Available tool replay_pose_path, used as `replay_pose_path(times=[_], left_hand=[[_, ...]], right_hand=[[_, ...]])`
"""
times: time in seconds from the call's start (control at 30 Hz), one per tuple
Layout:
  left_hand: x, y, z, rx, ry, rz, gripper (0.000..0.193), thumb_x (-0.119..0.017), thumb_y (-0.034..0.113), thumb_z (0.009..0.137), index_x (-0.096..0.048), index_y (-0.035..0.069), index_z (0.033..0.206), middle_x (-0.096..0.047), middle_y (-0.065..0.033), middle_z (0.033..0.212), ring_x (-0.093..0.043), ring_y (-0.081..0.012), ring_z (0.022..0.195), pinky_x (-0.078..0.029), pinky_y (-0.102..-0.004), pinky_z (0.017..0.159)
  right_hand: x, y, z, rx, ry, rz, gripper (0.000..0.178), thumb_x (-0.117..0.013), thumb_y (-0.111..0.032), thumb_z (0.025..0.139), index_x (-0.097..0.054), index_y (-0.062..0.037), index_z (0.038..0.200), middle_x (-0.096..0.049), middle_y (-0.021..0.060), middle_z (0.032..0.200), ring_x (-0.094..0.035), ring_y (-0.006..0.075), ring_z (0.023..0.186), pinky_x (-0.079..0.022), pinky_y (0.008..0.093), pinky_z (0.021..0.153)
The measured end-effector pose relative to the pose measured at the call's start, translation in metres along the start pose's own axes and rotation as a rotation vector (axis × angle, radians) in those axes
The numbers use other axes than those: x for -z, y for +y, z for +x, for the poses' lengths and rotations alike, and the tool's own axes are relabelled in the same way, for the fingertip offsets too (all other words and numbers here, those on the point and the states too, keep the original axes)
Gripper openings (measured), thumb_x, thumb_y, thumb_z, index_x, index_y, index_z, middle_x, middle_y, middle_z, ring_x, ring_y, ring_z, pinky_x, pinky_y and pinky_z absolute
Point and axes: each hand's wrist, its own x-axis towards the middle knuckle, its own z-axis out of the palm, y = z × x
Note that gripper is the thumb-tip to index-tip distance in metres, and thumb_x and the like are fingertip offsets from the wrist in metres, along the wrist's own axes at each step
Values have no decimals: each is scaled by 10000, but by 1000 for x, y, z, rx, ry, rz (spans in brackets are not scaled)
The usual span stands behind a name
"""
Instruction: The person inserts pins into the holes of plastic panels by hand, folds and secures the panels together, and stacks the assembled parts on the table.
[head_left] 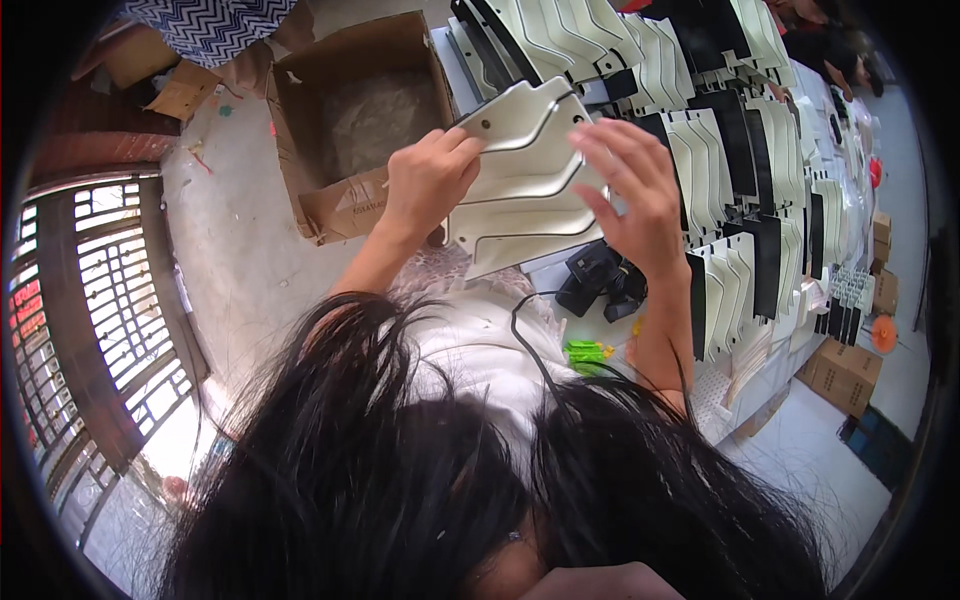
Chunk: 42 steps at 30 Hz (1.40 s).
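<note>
In front of my body is a cream moulded panel with stepped ridges, dark lines along the steps and small holes near its corners. My left hand grips its left edge, the fingers bent over the rim and the thumb hidden. At the opposite edge, my right hand is open, its fingers spread and raised. Its fingertips are close to the panel's upper right corner; whether they touch it I cannot tell. Just below the panel lies a black device, with a dark cord nearby.
Several rows of similar cream panels with black pieces between them cover the table to the right. An open cardboard box with clear plastic inside stands left. Small bright green items lie near me. Patterned clothing of another person shows at upper left.
</note>
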Motion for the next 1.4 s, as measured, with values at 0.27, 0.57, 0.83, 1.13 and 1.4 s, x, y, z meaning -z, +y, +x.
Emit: replay_pose_path(times=[0.27, 0.57, 0.83, 1.13, 1.4], left_hand=[[9, 4, 75, -180, -323, 117, 54, -601, 77, 686, -655, 71, 685, -640, -79, 740, -645, -268, 694, -512, -380, 570], [33, 45, 137, -237, -342, 50, 117, -623, 101, 720, -699, 33, 777, -671, -158, 793, -671, -310, 733, -524, -365, 602], [62, -28, 81, 332, 221, -747, 206, -568, 54, 910, -680, 34, 1081, -701, -67, 991, -641, -104, 927, -492, -219, 805], [21, -39, -45, 651, -288, -803, 211, -580, 145, 926, -672, 26, 1074, -692, -70, 962, -627, -118, 923, -465, -237, 814], [2, -58, -83, 786, -375, -877, 242, -583, 166, 928, -652, 9, 1100, -687, -71, 981, -627, -138, 919, -502, -269, 773]], right_hand=[[-23, -9, -2, 116, -362, -85, 373, -755, -137, 664, -624, -61, 1006, -601, 41, 1069, -566, 235, 999, -419, 389, 927], [-27, 34, -5, -153, -1, -34, 157, -680, -23, 747, -630, -36, 895, -638, 110, 833, -613, 283, 787, -487, 362, 669], [-5, 70, -44, -617, 316, 235, 134, -687, -44, 822, -655, 3, 944, -661, 77, 798, -555, 118, 658, -458, 251, 631], [-14, 52, -38, -655, 335, 456, 118, -667, -67, 859, -666, 2, 955, -610, -28, 761, -474, 38, 667, -389, 187, 615], [-27, 53, -25, -634, 328, 489, 114, -673, -84, 862, -662, -1, 938, -577, -47, 706, -437, 35, 635, -347, 185, 562]])
